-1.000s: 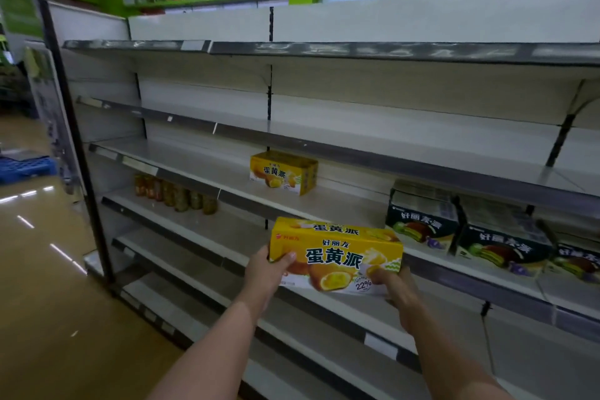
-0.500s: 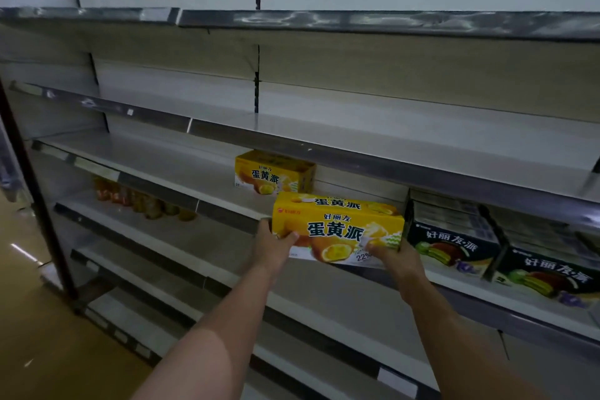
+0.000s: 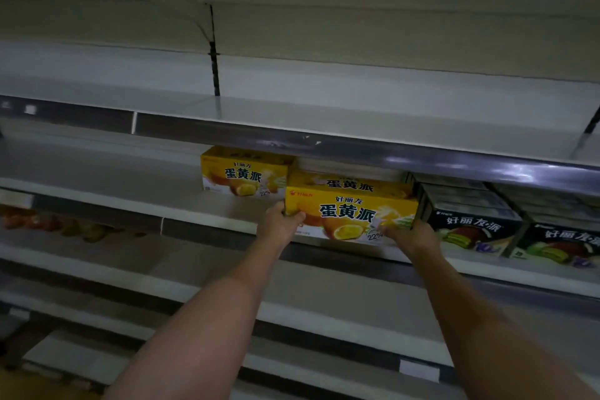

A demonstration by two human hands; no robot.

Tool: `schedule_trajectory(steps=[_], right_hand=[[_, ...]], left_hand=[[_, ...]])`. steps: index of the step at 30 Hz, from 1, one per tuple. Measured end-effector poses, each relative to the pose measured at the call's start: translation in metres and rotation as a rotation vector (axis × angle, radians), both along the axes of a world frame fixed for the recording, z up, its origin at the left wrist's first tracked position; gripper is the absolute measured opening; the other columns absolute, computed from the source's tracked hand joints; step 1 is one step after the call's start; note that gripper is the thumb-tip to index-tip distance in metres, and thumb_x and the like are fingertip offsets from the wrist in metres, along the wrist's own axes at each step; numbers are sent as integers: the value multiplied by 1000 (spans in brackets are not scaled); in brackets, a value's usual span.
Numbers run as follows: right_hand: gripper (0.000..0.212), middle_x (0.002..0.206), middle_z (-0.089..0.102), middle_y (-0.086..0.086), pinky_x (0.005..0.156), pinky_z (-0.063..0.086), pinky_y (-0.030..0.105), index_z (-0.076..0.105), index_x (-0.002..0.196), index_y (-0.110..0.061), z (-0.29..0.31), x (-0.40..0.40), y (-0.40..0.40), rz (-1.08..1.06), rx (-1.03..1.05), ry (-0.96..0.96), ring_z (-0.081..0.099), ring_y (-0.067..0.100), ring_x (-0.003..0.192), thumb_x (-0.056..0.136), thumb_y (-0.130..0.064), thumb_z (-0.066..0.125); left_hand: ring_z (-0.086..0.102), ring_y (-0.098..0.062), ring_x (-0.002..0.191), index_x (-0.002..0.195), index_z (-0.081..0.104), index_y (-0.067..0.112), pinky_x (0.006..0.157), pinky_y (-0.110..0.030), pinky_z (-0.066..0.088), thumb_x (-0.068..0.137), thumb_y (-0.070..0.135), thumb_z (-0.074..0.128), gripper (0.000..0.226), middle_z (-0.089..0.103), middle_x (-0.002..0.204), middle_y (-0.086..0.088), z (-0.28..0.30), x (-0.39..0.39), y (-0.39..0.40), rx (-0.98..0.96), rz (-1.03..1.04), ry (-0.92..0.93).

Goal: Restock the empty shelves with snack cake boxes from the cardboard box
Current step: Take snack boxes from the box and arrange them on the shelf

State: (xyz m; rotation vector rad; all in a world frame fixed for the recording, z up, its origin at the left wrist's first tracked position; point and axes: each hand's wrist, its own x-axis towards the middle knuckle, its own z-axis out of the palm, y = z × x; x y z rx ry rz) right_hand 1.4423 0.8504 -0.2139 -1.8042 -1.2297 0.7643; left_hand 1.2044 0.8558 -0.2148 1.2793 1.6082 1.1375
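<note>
My left hand (image 3: 281, 225) and right hand (image 3: 409, 236) grip the yellow box (image 3: 350, 214) by its ends, long axis left-right, printed front facing me.

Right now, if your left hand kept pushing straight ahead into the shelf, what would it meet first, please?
Probably nothing soon: the left hand grips the held yellow box at its left end, and the other yellow box seems slightly left of its line, though depth is unclear.

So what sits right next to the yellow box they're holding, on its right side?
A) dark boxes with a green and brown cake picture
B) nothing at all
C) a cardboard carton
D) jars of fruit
A: the held yellow box, gripped by the left hand and right hand, sits beside dark snack boxes on the same shelf.
</note>
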Motion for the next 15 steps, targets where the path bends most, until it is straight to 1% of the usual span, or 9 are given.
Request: schedule_trajectory(steps=[2,4,6,7,9,11,12,15], right_hand=[[31,108,66,11,80,43,32,65,100,-16,-5,-3,2,-11,-4,-3,59,28,96,80,-38,74],[41,110,66,10,84,43,34,66,109,-13,-11,-4,9,-17,4,18,59,30,103,79,-40,74],[51,111,65,8,88,44,35,64,114,-14,-13,-3,19,-36,9,41,58,31,107,75,-45,76],[52,112,63,7,91,45,36,62,115,-15,-13,-3,25,-46,15,55,58,32,110,74,-44,78],[44,116,63,7,100,44,40,59,108,-22,-14,-1,43,-33,57,125,57,30,113,73,-35,81],[39,117,65,7,104,42,42,59,103,-23,-17,0,59,-9,82,186,58,28,112,72,-25,82],[39,117,65,7,103,43,41,62,104,-20,-21,2,68,-18,70,163,59,28,111,72,-26,82],[51,111,67,10,92,49,39,65,109,-10,-33,5,90,-78,-17,50,62,30,101,70,-40,81]], left_hand=[[59,-23,104,111,61,18,92,-39,47,93,24,60,19,63,115,-4,-5,1,10,-15,-24,-50],[58,-21,103,112,60,18,93,-38,46,93,22,59,20,62,116,-4,-7,3,23,-24,-50,-86],[58,-23,106,113,59,19,97,-40,45,92,23,60,21,62,116,-4,-7,7,36,-26,-52,-110],[58,-25,107,114,59,19,98,-41,45,92,22,61,22,62,116,-4,-8,9,44,-24,-49,-121],[57,-25,109,116,57,19,96,-39,43,92,20,60,24,63,114,-2,-11,14,59,-24,-40,-149],[56,-24,109,119,56,21,94,-38,43,92,20,61,27,62,115,-1,-17,17,71,-18,-25,-147],[56,-24,110,119,55,22,95,-39,44,91,21,62,28,62,118,-1,-22,17,77,-11,-19,-137],[55,-27,115,122,52,22,100,-44,44,89,24,65,35,61,125,-4,-32,20,92,-4,9,-109]])
